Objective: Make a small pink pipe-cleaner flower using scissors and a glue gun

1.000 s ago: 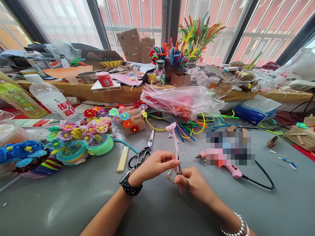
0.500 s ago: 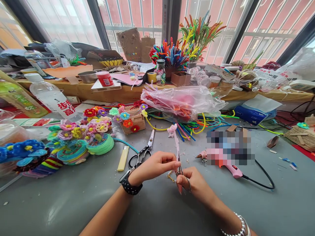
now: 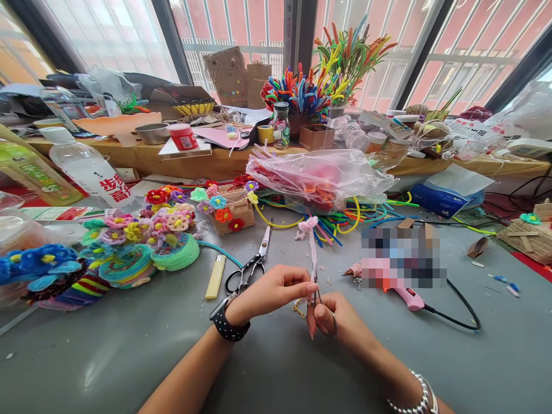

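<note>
Between the thumb and fingers of my left hand (image 3: 280, 289) is a pale pink pipe cleaner (image 3: 313, 247). It rises away from me and ends in a curled, flower-like tip. My right hand (image 3: 336, 317) grips small scissors (image 3: 318, 296), with a finger ring showing at the thumb. Their blades lie along the pink stem by my left fingertips; whether they touch it I cannot tell. Just left of my hands, larger black-handled scissors (image 3: 248, 271) lie on the grey table (image 3: 276, 368), beside a pale yellow lighter (image 3: 215, 277).
A pink glue gun (image 3: 407, 294) with a black cord lies to the right, partly blurred out. Pipe-cleaner flower pots (image 3: 175, 250) and a flowered wooden box (image 3: 233, 213) stand left. Ahead are a plastic bag (image 3: 323, 175), loose coloured pipe cleaners and a cluttered ledge (image 3: 224, 164).
The curled pink tip has shifted slightly to the right and turned a little. My right fingers have moved a bit on the small scissors; my left hand stays nearly still.
</note>
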{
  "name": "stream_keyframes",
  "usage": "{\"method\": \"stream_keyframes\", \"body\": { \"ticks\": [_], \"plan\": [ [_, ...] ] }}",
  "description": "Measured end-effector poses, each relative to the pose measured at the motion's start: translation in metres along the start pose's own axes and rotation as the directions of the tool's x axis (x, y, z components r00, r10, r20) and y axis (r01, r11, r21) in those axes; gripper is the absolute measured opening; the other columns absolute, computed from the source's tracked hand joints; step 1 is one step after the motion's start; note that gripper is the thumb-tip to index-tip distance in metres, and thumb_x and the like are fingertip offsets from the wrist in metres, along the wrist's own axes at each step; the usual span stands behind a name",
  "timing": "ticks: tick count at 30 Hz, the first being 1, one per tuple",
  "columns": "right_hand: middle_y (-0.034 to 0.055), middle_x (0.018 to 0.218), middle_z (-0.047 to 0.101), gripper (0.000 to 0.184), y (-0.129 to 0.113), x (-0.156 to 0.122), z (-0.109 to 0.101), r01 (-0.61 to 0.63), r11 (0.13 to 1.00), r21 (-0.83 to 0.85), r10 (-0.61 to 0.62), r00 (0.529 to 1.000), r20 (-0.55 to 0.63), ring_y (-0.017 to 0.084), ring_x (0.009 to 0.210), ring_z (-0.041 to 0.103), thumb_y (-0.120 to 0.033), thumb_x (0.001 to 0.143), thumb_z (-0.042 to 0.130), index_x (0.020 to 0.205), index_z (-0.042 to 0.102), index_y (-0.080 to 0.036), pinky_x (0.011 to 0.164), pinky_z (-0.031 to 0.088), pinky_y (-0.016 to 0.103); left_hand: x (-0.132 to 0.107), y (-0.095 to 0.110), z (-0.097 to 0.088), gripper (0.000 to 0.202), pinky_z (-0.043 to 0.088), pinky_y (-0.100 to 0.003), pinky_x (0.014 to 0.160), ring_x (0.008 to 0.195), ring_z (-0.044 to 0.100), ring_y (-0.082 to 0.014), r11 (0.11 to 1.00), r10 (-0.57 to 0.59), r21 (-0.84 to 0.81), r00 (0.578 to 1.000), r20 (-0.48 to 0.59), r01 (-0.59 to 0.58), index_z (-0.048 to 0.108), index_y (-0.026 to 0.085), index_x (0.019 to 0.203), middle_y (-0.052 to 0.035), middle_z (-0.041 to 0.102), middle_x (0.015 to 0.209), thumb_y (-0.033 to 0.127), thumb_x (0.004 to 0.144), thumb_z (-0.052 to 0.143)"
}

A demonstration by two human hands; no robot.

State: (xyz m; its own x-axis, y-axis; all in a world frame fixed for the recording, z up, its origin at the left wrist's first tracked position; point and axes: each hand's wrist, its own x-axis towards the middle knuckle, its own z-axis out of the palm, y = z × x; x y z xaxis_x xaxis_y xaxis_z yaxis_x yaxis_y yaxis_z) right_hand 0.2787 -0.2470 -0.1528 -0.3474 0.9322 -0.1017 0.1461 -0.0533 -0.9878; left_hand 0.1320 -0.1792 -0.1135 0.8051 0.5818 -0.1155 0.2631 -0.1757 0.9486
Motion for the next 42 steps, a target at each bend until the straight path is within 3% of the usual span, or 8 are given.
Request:
{"method": "stream_keyframes", "body": {
  "ticks": [4,12,18,25,31,36,42],
  "plan": [
    [-0.0044,0.044,0.031,0.075,-0.0034,0.0000,-0.0007,0.051,0.998,0.033,-0.052,0.998,0.037,0.006,0.042,0.029,-0.079,0.061,0.022,0.052,0.054,-0.012,0.042,0.020,0.022,0.0001,0.0001,0.0004,0.033,0.026,-0.018,0.048,0.053,0.031,-0.0065,1.000,0.003,0.006,1.000,0.014,-0.003,0.048,0.013,0.061,0.0055,0.037,0.054,0.041,0.078,0.044],
    [-0.0053,0.039,0.027,0.064,0.0012,-0.0005,0.0023,-0.018,1.000,0.017,0.019,0.999,-0.049,0.006,0.040,0.025,-0.071,0.065,0.038,0.040,0.048,-0.013,0.043,0.018,0.023,0.0013,-0.0006,-0.0003,0.033,0.032,-0.019,0.054,0.058,0.039,-0.0082,0.999,0.013,0.032,1.000,-0.012,-0.012,0.052,0.013,0.065,0.0029,0.047,0.062,0.041,0.080,0.040],
    [-0.0038,0.044,0.032,0.072,-0.0033,0.0002,-0.0010,0.044,0.999,-0.026,-0.044,0.999,0.007,0.006,0.042,0.030,-0.077,0.062,0.028,0.048,0.053,-0.011,0.044,0.020,0.023,0.0001,0.0025,-0.0009,0.032,0.028,-0.018,0.051,0.055,0.034,-0.0068,1.000,0.013,-0.023,0.998,0.054,-0.011,0.048,0.013,0.061,0.0048,0.040,0.057,0.039,0.080,0.042],
    [-0.0066,0.040,0.023,0.062,-0.0038,-0.0013,-0.0025,-0.013,1.000,-0.021,0.012,0.999,-0.050,0.005,0.041,0.022,-0.071,0.064,0.041,0.042,0.049,-0.013,0.043,0.017,0.023,-0.0014,0.0034,-0.0025,0.032,0.028,-0.018,0.051,0.056,0.034,-0.0073,1.000,0.005,-0.008,0.999,0.037,-0.005,0.049,0.014,0.063,0.0043,0.041,0.059,0.040,0.080,0.041],
    [-0.0038,0.046,0.031,0.072,-0.0064,-0.0024,-0.0019,0.061,0.998,-0.027,-0.061,0.998,0.003,0.007,0.044,0.030,-0.077,0.062,0.028,0.050,0.056,-0.011,0.044,0.020,0.023,-0.0014,0.0006,-0.0016,0.031,0.028,-0.019,0.051,0.055,0.035,-0.0072,0.999,-0.003,-0.036,0.995,0.097,0.007,0.045,0.014,0.061,0.0043,0.041,0.058,0.039,0.079,0.042],
    [-0.0060,0.039,0.025,0.062,-0.0024,-0.0023,-0.0005,-0.017,1.000,-0.007,0.016,0.997,-0.069,0.005,0.040,0.023,-0.070,0.064,0.042,0.041,0.050,-0.012,0.043,0.017,0.023,-0.0022,0.0022,-0.0041,0.031,0.026,-0.019,0.049,0.054,0.031,-0.0068,1.000,0.010,-0.013,0.998,0.069,-0.009,0.046,0.014,0.061,0.0051,0.038,0.056,0.038,0.080,0.042],
    [-0.0051,0.041,0.028,0.069,-0.0037,-0.0030,-0.0071,0.033,0.999,0.018,-0.034,0.998,0.051,0.006,0.041,0.026,-0.075,0.062,0.034,0.048,0.055,-0.011,0.042,0.016,0.023,-0.0026,0.0008,-0.0060,0.031,0.030,-0.019,0.053,0.057,0.038,-0.0078,1.000,0.006,-0.011,0.990,0.143,-0.005,0.048,0.013,0.063,0.0032,0.044,0.059,0.038,0.080,0.042]
  ]
}}
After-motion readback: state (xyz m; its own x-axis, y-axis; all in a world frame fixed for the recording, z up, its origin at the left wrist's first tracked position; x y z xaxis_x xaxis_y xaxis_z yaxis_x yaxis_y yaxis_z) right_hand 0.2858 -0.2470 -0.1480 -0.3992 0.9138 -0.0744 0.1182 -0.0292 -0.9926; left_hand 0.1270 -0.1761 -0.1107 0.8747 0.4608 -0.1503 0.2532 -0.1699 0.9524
